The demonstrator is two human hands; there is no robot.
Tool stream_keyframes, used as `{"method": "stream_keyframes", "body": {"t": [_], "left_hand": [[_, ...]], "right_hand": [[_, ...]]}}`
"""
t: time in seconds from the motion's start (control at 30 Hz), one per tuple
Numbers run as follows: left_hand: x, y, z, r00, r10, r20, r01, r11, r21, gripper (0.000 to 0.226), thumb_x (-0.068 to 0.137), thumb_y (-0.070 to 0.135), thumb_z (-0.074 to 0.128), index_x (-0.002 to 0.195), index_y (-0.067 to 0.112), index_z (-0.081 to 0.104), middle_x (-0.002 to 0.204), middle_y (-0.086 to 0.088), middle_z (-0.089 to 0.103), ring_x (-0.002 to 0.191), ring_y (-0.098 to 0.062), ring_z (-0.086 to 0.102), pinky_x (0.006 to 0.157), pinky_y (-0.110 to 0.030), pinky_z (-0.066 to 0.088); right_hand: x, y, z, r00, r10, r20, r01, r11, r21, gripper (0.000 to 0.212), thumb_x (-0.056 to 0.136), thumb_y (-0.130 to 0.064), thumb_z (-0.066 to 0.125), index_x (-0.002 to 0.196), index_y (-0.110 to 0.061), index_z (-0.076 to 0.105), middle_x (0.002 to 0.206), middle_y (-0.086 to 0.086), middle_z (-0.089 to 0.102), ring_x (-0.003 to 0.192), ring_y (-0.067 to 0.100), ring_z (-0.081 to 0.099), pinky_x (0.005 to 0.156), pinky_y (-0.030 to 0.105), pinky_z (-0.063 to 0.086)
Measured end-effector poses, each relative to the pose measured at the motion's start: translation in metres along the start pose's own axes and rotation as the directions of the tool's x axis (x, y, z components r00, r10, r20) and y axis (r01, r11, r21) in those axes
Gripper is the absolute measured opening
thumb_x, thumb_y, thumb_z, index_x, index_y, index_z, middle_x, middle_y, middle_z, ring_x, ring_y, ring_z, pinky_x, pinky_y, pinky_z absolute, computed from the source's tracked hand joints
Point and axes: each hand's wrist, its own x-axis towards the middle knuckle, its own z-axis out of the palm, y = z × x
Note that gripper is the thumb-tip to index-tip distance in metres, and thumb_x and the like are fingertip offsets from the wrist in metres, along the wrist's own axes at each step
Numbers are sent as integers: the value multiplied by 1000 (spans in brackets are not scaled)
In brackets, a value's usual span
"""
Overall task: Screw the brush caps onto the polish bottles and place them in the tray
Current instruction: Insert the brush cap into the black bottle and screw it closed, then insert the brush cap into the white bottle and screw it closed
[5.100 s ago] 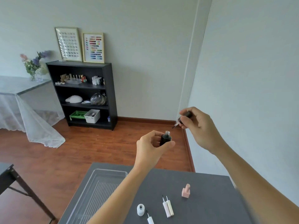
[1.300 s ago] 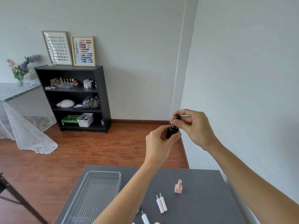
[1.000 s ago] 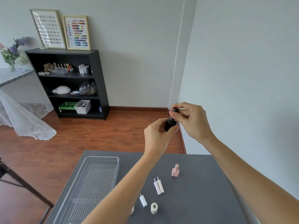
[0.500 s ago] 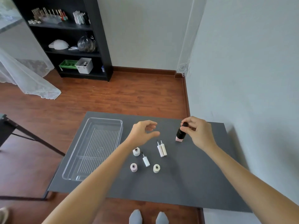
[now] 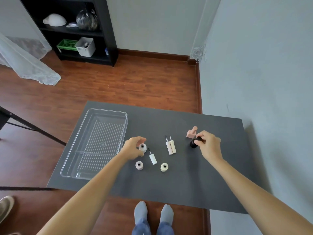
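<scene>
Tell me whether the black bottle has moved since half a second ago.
Yes. The black bottle went from in front of the pink bottle down beside it, nearer the person, held by the right hand.

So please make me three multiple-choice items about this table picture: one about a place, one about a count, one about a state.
1. Where does the clear tray lie on the table?
A. at its left side
B. at its right edge
C. between the two hands

2. How many loose brush caps lie on the table?
A. one
B. three
C. five

3. What does the right hand do?
A. rests flat
B. hangs idle
C. holds the black bottle

Key: 1 A, the tray lies left of every bottle; 2 B, one white cap and a pair of caps; 3 C, its fingers pinch the bottle's cap.
</scene>
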Motion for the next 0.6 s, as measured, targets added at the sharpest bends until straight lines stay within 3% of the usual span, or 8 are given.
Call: {"method": "stream_keyframes", "body": {"t": [0.17,0.3,0.37,0.47,0.53,0.6], "left_hand": [[0,-8,13,995,4,-103,-6,1000,-13,51,74,-1,77,121,15,67,101,2,69,100,-19,66,81,-18,44],[-1,-9,15,988,28,-155,-31,999,-19,38,75,5,79,110,16,71,86,8,65,71,0,57,66,-3,37],[-2,-10,15,982,28,-188,-35,999,-37,34,75,6,80,106,16,72,85,7,67,75,-8,61,68,-7,39],[-4,-12,11,965,12,-263,-42,993,-106,29,75,7,79,102,16,71,90,2,71,86,-17,68,76,-19,43],[-6,-12,8,952,12,-305,-55,989,-134,26,76,8,78,99,15,70,90,1,73,85,-16,69,70,-18,44],[-8,-11,4,942,10,-334,-69,984,-164,23,76,8,78,97,15,70,88,1,72,82,-13,69,62,-15,44]], "right_hand": [[2,2,6,1000,0,-7,0,1000,-10,12,85,-1,69,96,-5,69,98,14,72,102,30,64,83,27,41],[2,-1,8,1000,-22,-10,22,1000,-22,17,83,2,71,98,-5,67,100,13,74,97,31,67,80,25,42],[-2,-6,8,999,-53,3,53,999,-8,31,80,4,73,105,-11,63,106,6,73,99,26,65,83,26,44],[-18,-16,16,978,-189,-86,182,979,-89,41,79,-5,76,113,-17,57,109,1,65,105,24,51,85,28,42],[-30,-28,31,944,-320,-76,307,941,-145,31,82,-8,73,110,-12,60,104,6,62,111,31,50,89,38,46],[-38,-45,52,915,-401,33,400,897,-187,14,86,-13,69,98,-9,64,90,5,65,101,32,54,90,42,45]]}}
